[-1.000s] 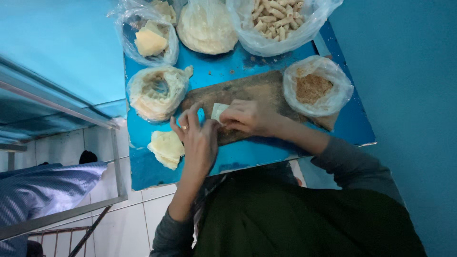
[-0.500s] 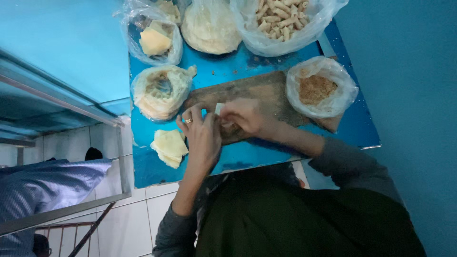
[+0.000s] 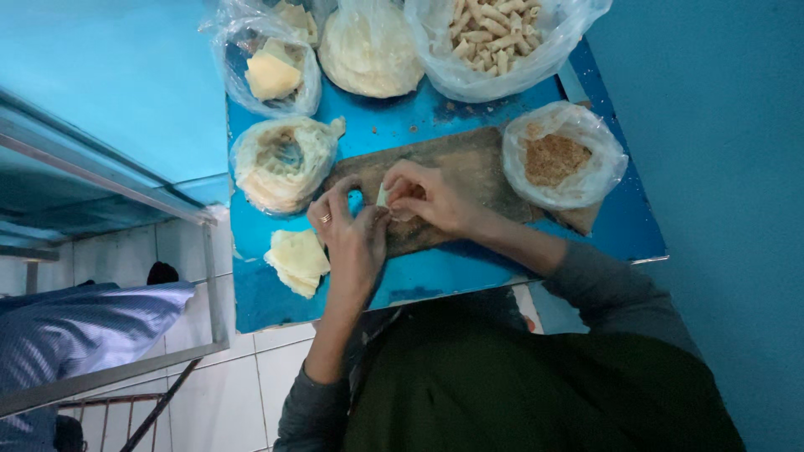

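Left hand [image 3: 352, 238] and right hand [image 3: 427, 197] close together over a worn wooden board [image 3: 469, 167], fingers of both narrowed and pinched on one small pale piece of dough [image 3: 383, 196] held between them just above the board. Ring on a left finger; grey sleeves on both forearms, dark green garment below. Just beside the left hand, on its outer side, a loose stack of thin pale yellow wrapper sheets [image 3: 297, 259], flat and roughly square, lying bare on the blue desk [image 3: 435, 276]. Beyond the left hand, touching the board's end, a clear plastic bag of coiled, creamy dough [image 3: 280, 163]. Beyond that, farther out, a bag with more yellow squares [image 3: 272, 75], then a round flat disc of pale dough in plastic [image 3: 368, 54]. Past the right hand, at the far edge, a large clear bag of short pale sticks [image 3: 494, 33], rough and tubular. On the right hand's outer side, resting on the board, an open bag of brown crumbly filling [image 3: 557, 159]. Nothing between the hands and the board. Desk top glossy blue, crumb-speckled, scuffed. Around it: blue painted walls, white tiled floor [image 3: 243, 377], metal rails at the left.
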